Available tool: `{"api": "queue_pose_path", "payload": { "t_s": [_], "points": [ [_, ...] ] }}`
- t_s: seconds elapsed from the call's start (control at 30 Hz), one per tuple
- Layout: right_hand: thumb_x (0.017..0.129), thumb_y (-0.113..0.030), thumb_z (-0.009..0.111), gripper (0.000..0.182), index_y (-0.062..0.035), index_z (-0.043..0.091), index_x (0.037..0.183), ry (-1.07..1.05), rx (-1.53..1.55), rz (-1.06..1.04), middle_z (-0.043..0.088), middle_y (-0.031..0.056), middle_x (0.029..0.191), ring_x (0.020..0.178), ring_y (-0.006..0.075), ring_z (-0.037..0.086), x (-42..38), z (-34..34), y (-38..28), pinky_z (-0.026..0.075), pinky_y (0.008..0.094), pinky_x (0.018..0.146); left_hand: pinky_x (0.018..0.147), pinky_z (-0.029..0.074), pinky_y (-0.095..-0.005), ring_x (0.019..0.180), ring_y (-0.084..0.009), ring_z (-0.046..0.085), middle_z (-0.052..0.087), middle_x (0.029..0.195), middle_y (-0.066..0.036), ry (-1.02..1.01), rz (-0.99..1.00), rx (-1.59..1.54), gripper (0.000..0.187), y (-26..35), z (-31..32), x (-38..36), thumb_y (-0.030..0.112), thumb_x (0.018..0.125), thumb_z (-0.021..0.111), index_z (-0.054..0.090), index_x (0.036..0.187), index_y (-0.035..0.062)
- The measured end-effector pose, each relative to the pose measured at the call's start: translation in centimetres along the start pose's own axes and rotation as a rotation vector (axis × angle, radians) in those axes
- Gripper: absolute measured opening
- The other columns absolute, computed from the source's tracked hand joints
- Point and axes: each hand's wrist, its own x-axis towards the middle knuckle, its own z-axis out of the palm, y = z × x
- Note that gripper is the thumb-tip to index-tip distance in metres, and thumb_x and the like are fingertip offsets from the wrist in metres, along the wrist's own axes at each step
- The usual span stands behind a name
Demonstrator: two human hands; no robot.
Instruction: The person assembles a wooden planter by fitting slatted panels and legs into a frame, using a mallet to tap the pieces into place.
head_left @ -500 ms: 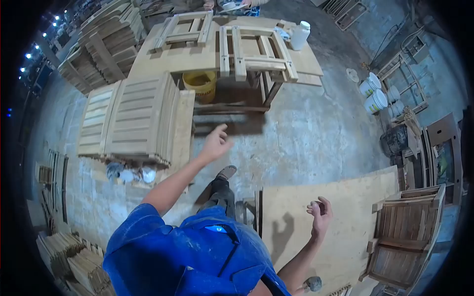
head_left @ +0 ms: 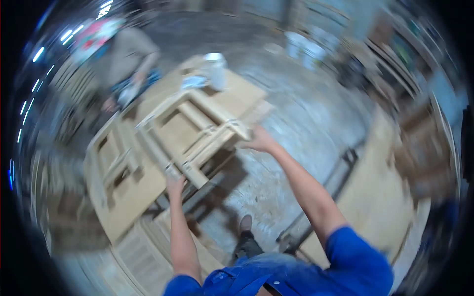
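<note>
The view is blurred by motion. A pale wooden chair frame (head_left: 192,133) lies on a wooden work table (head_left: 138,192). My left hand (head_left: 175,183) is at the near end of the frame, fingers around one of its rails. My right hand (head_left: 257,141) grips the frame's right corner. Both arms reach forward, with blue sleeves low in view.
A second wooden frame (head_left: 116,153) lies left of the first. A white container (head_left: 216,69) stands at the table's far end. Another person in a grey top (head_left: 126,56) sits beyond the table. White buckets (head_left: 303,47) stand on the concrete floor. A plywood sheet (head_left: 375,197) lies right.
I have stepped up to the table and the view has swung. Both hands, empty and apart before, are now on the wooden chair frame.
</note>
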Motion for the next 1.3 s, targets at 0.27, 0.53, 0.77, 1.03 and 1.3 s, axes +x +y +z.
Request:
{"api": "queue_pose_path", "payload": {
  "t_s": [0.27, 0.53, 0.77, 1.03, 1.3],
  "points": [
    [0.056, -0.016, 0.081, 0.091, -0.0026, 0.037, 0.135, -0.314, -0.054, 0.230, 0.066, 0.0232, 0.102, 0.097, 0.0342, 0.067, 7.6, 3.3, 1.8, 0.056, 0.0440, 0.072, 0.106, 0.041, -0.0410, 0.123, -0.0381, 0.053, 0.053, 0.133, -0.028, 0.025, -0.047, -0.025, 0.082, 1.2, 0.3, 0.7, 0.027, 0.071, 0.078, 0.043, 0.136, -0.0099],
    [0.054, -0.006, 0.069, 0.085, -0.0096, 0.040, 0.134, -0.086, 0.440, 0.484, 0.067, 0.0187, 0.090, 0.075, 0.0346, 0.068, -9.0, -0.2, -2.5, 0.055, 0.0424, 0.061, 0.093, 0.050, -0.0444, 0.106, -0.0342, 0.059, 0.054, 0.125, -0.030, -0.119, -0.015, -0.101, 0.086, -2.3, -1.5, -0.2, 0.019, 0.066, 0.082, 0.039, 0.131, -0.0177],
    [0.060, -0.005, 0.074, 0.091, -0.0099, 0.034, 0.141, 0.200, 0.484, 0.880, 0.065, 0.0172, 0.078, 0.051, 0.0247, 0.062, -35.5, -11.8, -4.2, 0.051, 0.0362, 0.043, 0.087, 0.048, -0.0529, 0.103, -0.0331, 0.059, 0.059, 0.119, -0.026, -0.189, -0.205, -0.224, 0.077, 0.0, -3.1, -6.0, 0.016, 0.069, 0.075, 0.041, 0.137, -0.0016],
    [0.059, -0.011, 0.076, 0.100, -0.0107, 0.028, 0.147, 0.626, 0.360, 1.441, 0.067, 0.0229, 0.090, 0.080, 0.0351, 0.069, -68.2, -15.2, -9.8, 0.056, 0.0414, 0.069, 0.076, 0.049, -0.0508, 0.091, -0.0265, 0.061, 0.063, 0.105, -0.017, -0.331, 0.023, -0.165, 0.060, 6.0, -1.8, -21.7, 0.019, 0.076, 0.068, 0.049, 0.133, 0.0064],
    [0.059, -0.019, 0.078, 0.089, -0.0006, 0.040, 0.138, 0.967, 0.196, 1.424, 0.061, 0.0269, 0.117, 0.112, 0.0402, 0.058, -87.9, -11.8, -9.5, 0.047, 0.0436, 0.095, 0.085, 0.050, -0.0376, 0.095, -0.0264, 0.061, 0.063, 0.105, -0.014, -0.669, 0.342, -0.027, 0.064, 15.3, 0.8, -38.2, 0.018, 0.067, 0.068, 0.054, 0.125, -0.0059]
  ]
}}
